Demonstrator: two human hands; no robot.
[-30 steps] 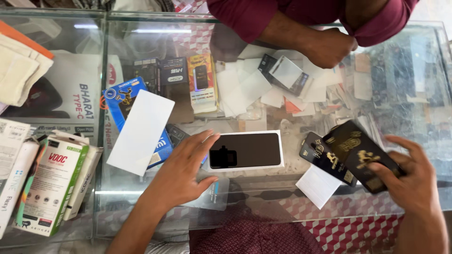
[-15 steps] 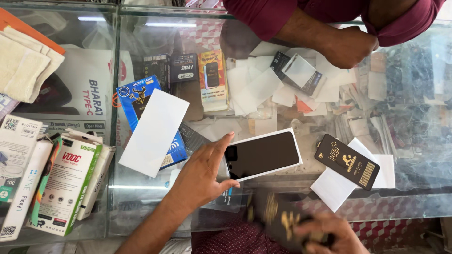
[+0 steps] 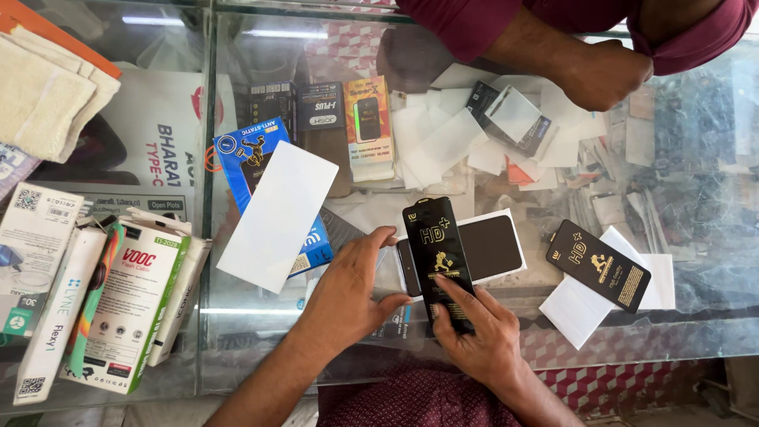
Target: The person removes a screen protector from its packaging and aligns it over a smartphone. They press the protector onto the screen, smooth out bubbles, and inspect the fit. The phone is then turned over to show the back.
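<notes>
A phone [image 3: 494,247] with a dark screen lies face up on a white box on the glass counter. My left hand [image 3: 352,289] rests at the phone's left end, fingers touching its edge. My right hand [image 3: 474,336] holds a black flat packet with gold print [image 3: 436,249] upright over the phone's left part. A second black and gold packet [image 3: 598,265] lies to the right on a white sheet [image 3: 581,312]. A plain white card [image 3: 278,215] lies left of my left hand.
Another person's arms in maroon sleeves [image 3: 585,67] lean on the counter's far side. Several product boxes [image 3: 103,304] are stacked at the left with folded cloths [image 3: 43,99]. Small packets and white papers [image 3: 443,130] lie under the glass [image 3: 696,182].
My right hand came up from below the counter edge with a black packet and set it over the phone. The left hand stayed at the phone's left end.
</notes>
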